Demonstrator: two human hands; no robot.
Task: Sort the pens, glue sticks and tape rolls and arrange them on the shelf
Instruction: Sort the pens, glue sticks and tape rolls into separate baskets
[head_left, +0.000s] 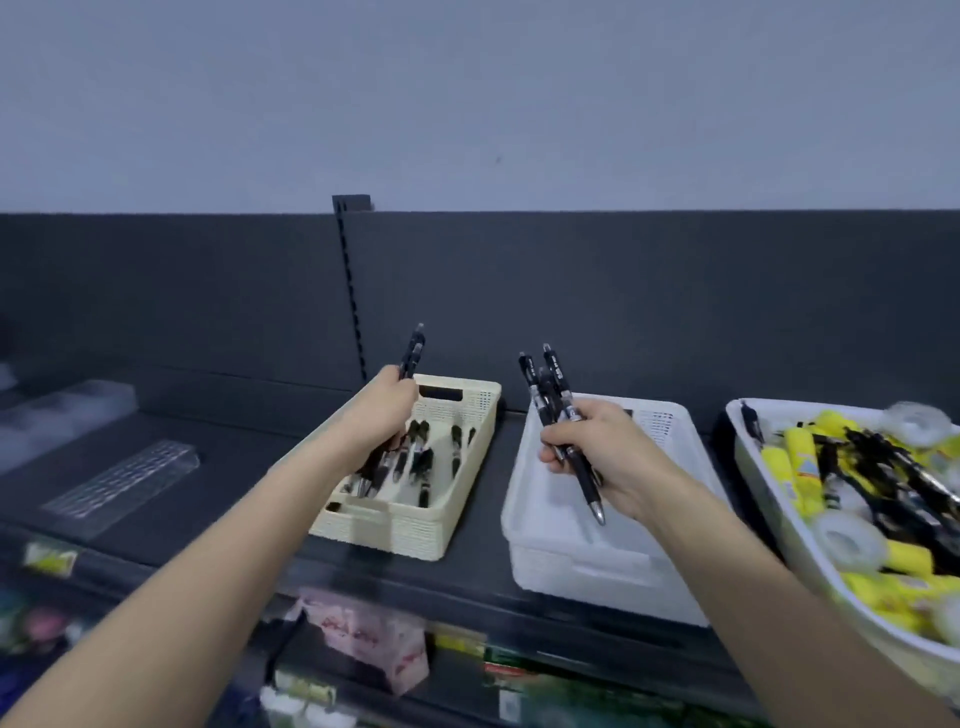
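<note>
No legible text found. White print on pens (551, 365): too small to read. Yellow shelf-edge label (49, 558): blurred. Red markings on pink packs (363, 636): unreadable.

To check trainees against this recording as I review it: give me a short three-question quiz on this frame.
1. True or false: the left hand and right hand each grip black pens.
2. Which basket has pens lying in it? A) cream basket B) white basket C) neither
3. Fill in: the tray at far right mixes pens, yellow glue sticks and ____ rolls.
Key: 1 true; 2 A; 3 tape.
</note>
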